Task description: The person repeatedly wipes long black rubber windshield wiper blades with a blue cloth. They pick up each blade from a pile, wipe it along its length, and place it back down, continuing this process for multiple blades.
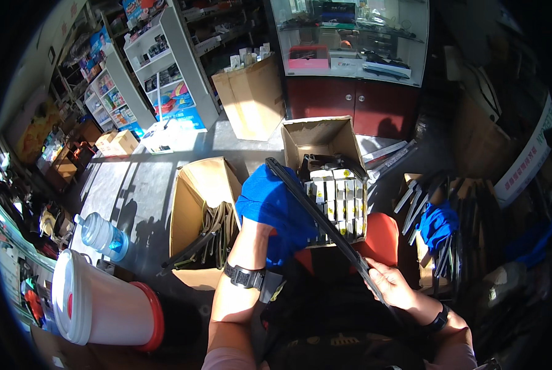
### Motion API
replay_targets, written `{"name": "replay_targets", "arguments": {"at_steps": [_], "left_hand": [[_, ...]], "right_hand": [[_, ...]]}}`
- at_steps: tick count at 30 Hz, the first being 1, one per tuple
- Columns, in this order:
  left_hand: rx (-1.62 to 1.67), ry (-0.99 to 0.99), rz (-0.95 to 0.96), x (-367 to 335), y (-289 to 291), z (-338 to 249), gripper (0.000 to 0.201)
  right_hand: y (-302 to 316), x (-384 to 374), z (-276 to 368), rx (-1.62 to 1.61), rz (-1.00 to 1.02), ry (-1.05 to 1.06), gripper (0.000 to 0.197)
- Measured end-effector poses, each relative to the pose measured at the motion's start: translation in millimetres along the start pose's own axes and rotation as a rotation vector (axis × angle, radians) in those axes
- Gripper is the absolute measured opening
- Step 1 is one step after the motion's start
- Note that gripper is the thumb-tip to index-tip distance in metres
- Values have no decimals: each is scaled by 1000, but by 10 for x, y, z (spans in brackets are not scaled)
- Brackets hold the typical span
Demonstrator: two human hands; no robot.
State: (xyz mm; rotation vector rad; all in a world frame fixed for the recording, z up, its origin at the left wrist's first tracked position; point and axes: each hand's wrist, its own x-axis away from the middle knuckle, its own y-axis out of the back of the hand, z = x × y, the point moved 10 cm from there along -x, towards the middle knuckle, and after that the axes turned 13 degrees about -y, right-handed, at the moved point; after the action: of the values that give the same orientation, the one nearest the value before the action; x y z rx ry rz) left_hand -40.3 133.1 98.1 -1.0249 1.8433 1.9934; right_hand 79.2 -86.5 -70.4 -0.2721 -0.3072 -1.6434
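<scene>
A long black wiper blade (322,219) runs slantwise across the middle, its far end up by the open carton. My right hand (390,283) is closed round its near part, the thumb along the top. A blue cloth (276,200) covers most of my left hand (257,227) and hangs down beneath the blade. That hand grips the cloth against the blade's upper half; its fingers are hidden under the fabric.
A carton (319,132) of small white boxes stands ahead. Left of it, another carton (186,203) holds several dark strips. More blades and a blue cloth (439,225) lie at right. A white bucket (103,302) and water bottle (103,236) stand left; a glass cabinet (353,98) is beyond.
</scene>
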Motion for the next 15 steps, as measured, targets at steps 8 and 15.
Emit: {"name": "replay_targets", "arguments": {"at_steps": [8, 15], "left_hand": [[-12, 137, 22, 47, 107, 165, 11], [61, 147, -120, 33, 260, 89, 9]], "right_hand": [[12, 96, 157, 66, -78, 128, 40], [116, 152, 337, 240, -273, 247, 34]]}}
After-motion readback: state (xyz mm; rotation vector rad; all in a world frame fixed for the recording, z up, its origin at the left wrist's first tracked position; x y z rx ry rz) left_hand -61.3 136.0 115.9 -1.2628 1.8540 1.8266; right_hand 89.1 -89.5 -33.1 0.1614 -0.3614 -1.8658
